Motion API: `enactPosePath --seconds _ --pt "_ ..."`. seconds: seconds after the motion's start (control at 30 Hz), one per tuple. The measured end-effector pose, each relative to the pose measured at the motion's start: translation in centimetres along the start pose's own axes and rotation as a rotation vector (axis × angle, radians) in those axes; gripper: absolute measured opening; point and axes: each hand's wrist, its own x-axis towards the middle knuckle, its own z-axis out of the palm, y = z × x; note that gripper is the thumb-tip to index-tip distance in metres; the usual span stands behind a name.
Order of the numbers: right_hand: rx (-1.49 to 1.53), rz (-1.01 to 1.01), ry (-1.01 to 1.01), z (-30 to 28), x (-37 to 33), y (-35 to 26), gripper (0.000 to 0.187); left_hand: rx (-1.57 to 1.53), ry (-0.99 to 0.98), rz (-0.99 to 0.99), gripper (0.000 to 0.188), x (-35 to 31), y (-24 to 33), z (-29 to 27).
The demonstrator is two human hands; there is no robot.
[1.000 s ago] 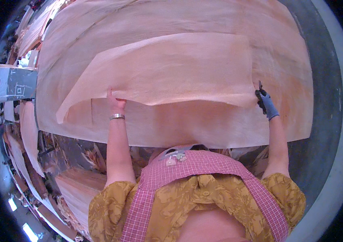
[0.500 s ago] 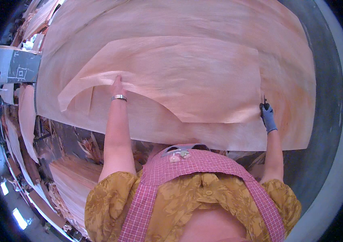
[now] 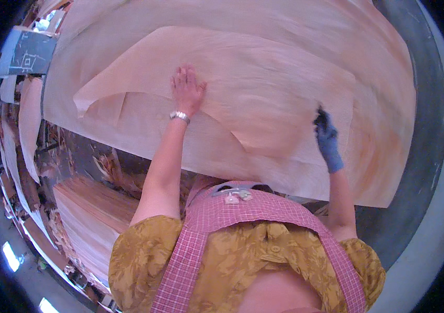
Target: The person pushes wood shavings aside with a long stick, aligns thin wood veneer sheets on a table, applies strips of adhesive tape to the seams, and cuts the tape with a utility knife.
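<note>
A thin, pale pinkish wood veneer sheet (image 3: 253, 62) with a curved, irregular near edge lies on a larger veneer sheet (image 3: 376, 151). My bare left hand (image 3: 187, 94), with a metal watch band at the wrist, rests palm down on the smaller piece near that curved edge, fingers stretched out. On the right, my right hand (image 3: 328, 140) wears a blue glove with dark fingers. It is closed round a small dark knife-like tool (image 3: 320, 110), blurred by motion, over the right part of the smaller piece.
A stack of veneer (image 3: 89, 208) stands at the lower left, with torn scraps (image 3: 109, 169) beside it. A dark grey panel with chalk marks (image 3: 33, 53) is at the upper left. The dark grey surface (image 3: 426, 73) curves along the right side.
My left hand has moved right from the curved edge and now lies flat on the veneer. My right hand, with the tool, has moved left from the smaller piece's right edge.
</note>
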Motion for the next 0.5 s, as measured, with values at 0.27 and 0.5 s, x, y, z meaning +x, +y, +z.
enactPosePath --seconds 0.27,0.5 --pt "-0.538 -0.387 -0.513 21.4 10.1 -13.1 0.023 -0.020 0.170 -0.124 0.058 2.9 -8.1 1.4" --pt "-0.776 -0.288 -0.563 32.4 14.9 -20.4 0.029 -0.165 0.184 -0.043 0.041 3.7 -8.0 -0.6"
